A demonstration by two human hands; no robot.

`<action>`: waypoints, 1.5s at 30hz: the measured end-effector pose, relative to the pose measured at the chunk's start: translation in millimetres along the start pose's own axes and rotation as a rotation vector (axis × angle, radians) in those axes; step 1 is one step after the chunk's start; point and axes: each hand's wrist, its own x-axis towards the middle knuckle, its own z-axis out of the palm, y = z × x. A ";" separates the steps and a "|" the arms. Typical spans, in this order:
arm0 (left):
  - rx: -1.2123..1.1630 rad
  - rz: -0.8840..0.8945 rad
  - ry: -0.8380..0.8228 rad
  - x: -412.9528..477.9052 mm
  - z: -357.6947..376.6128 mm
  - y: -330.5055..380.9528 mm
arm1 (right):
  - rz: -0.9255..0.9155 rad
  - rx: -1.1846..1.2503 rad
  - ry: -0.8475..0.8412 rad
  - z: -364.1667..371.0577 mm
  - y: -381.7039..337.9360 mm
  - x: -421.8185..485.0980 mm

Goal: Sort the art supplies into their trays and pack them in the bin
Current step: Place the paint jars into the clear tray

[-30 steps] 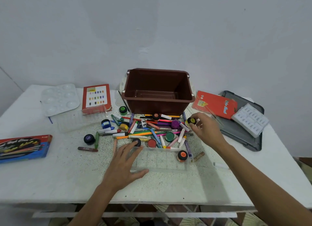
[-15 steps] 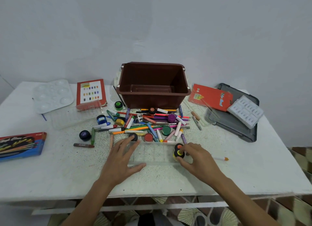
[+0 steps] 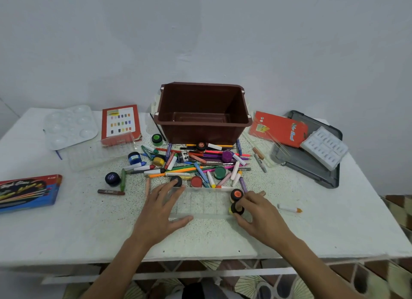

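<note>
Yellow pot [image 3: 236, 209] between right fingers [image 3: 246, 201], at tray [image 3: 200, 216] corner

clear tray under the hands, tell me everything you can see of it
The clear tray is a shallow rectangle of see-through plastic, ribbed into narrow slots; the speckled table shows through it. It lies flat near the table's front edge, just before the heap of pens and crayons. The left hand rests flat on its left end. At its right end stand an orange-lidded pot and a yellow paint pot, which the right hand pinches. Its other slots look empty.
</note>
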 end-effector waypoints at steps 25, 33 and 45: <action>-0.023 -0.001 0.010 -0.9 -2.5 2.8 | 0.186 -0.170 -0.180 -1.3 29.3 150.2; -0.031 0.004 0.020 -0.9 -3.7 2.9 | 0.132 -0.113 -0.076 0.7 27.5 148.3; -0.035 0.005 0.026 -0.7 -0.6 1.9 | 0.134 0.263 0.011 -15.8 4.5 93.9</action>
